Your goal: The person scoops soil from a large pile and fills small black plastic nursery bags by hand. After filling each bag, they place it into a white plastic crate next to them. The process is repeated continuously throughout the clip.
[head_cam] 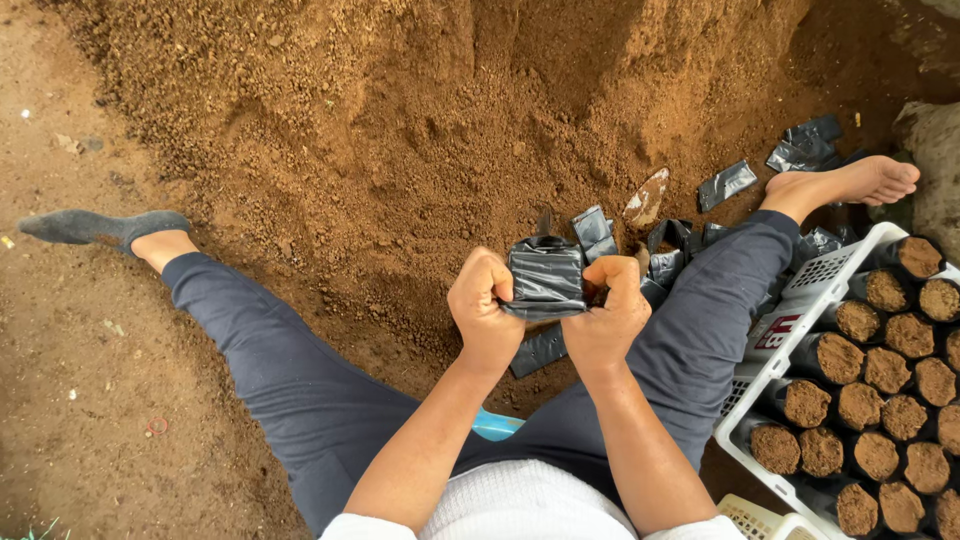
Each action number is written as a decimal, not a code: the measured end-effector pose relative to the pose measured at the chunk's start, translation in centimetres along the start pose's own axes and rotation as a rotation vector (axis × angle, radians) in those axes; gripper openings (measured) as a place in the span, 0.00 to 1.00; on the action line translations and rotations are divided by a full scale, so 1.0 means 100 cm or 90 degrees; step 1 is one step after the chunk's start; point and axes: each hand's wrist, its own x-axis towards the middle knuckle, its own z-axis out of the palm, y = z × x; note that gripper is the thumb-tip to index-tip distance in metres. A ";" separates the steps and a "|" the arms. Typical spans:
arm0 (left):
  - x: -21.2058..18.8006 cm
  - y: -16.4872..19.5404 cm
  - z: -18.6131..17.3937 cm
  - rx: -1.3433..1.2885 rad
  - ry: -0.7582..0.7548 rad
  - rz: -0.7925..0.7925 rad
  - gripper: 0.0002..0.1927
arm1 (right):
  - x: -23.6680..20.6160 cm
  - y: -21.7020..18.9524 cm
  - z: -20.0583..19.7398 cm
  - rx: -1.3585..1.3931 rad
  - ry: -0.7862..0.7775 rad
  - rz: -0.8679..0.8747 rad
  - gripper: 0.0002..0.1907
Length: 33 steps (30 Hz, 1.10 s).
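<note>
My left hand (484, 308) and my right hand (610, 318) both grip the lower edge of an empty black plastic nursery bag (546, 274), held upright between them above my lap. I sit on the ground with legs spread, facing a big pile of loose brown soil (420, 130). More flat black bags (595, 228) lie on the soil just beyond my hands. A small trowel (647, 197) rests on the pile behind them.
A white plastic crate (820, 272) at my right holds several soil-filled black bags (860, 400). More empty bags (805, 145) lie near my bare right foot (850, 182). My left foot wears a grey sock (95, 226). A grey rock (935, 150) stands far right.
</note>
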 end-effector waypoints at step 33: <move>-0.001 -0.014 0.005 0.249 0.005 0.110 0.26 | -0.016 0.038 0.039 0.522 -0.037 0.371 0.10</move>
